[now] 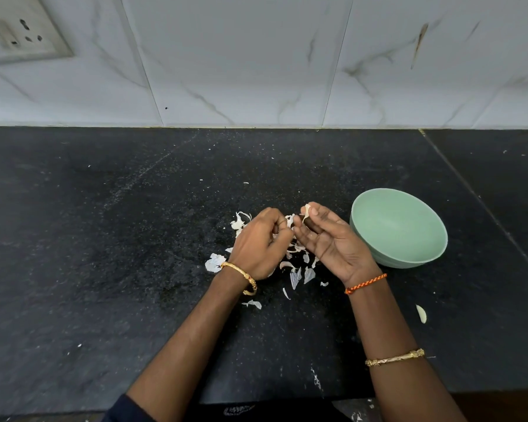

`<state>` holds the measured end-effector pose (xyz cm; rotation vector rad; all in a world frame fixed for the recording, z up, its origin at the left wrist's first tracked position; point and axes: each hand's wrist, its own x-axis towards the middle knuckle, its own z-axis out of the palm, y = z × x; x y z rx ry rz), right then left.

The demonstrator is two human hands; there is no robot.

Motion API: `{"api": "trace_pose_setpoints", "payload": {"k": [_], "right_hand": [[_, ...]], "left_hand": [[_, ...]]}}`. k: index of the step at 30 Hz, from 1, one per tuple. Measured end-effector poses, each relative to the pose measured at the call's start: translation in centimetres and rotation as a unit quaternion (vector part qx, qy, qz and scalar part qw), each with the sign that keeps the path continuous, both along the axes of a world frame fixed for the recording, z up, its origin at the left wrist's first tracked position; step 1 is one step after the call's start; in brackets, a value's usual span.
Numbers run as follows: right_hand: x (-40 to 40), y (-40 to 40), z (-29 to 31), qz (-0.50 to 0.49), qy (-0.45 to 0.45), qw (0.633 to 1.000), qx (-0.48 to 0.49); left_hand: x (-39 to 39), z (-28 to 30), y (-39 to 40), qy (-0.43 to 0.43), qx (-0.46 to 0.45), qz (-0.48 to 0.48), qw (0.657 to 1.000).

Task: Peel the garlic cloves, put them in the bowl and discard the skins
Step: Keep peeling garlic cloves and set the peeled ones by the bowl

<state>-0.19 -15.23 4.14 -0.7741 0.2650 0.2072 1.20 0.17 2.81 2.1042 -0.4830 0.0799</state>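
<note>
Left hand: my left hand [258, 243] sits knuckles up over the skins, its fingers curled in, and its grip seems to pinch a small pale piece of garlic [289, 221] at the fingertips; I cannot tell exactly how much of it is held.
Right hand: my right hand [329, 242] is turned palm up just beside the left, thumb and forefinger pinching a thin strip of skin [306, 212] that curls up from the tips; the other fingers are loosely bent.
Skins: a scatter of white garlic skins [296, 275] lies on the table under and near both hands, with a larger flake [214, 262] by my left wrist.
Bowl: the green bowl [398, 228] stands on the table just right of my right hand; I see no garlic inside it.
Clove: one peeled clove [421, 314] lies on the table to the right of my right forearm, apart from the bowl.
Table: the black table [104, 239] meets a white tiled wall [256, 56] with a socket [19, 32].
</note>
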Motion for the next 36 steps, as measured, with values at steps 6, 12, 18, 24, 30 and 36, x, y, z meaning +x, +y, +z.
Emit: {"api": "trace_pose_setpoints", "payload": {"k": [6,12,18,24,30,36], "right_hand": [[-0.4,0.0,-0.2,0.002,-0.037,0.997,-0.065],[-0.4,-0.4,-0.2,0.017,-0.057,0.991,-0.117],[-0.5,-0.6,-0.3,0.036,-0.079,0.984,-0.153],[-0.3,-1.1,-0.3,0.059,-0.076,0.978,-0.185],[-0.1,-1.5,0.0,0.081,-0.083,0.968,-0.225],[0.0,-1.6,0.1,0.092,-0.077,0.96,-0.254]], "left_hand": [[1.4,0.7,-0.1,0.076,-0.142,0.046,0.986],[1.5,1.7,0.4,0.137,-0.239,-0.013,0.961],[1.4,1.5,0.6,0.13,-0.22,-0.053,0.965],[1.4,1.5,0.6,0.114,-0.166,-0.084,0.976],[1.5,1.4,0.7,0.1,-0.147,-0.088,0.98],[1.1,1.2,0.6,0.072,-0.122,-0.074,0.987]]}}
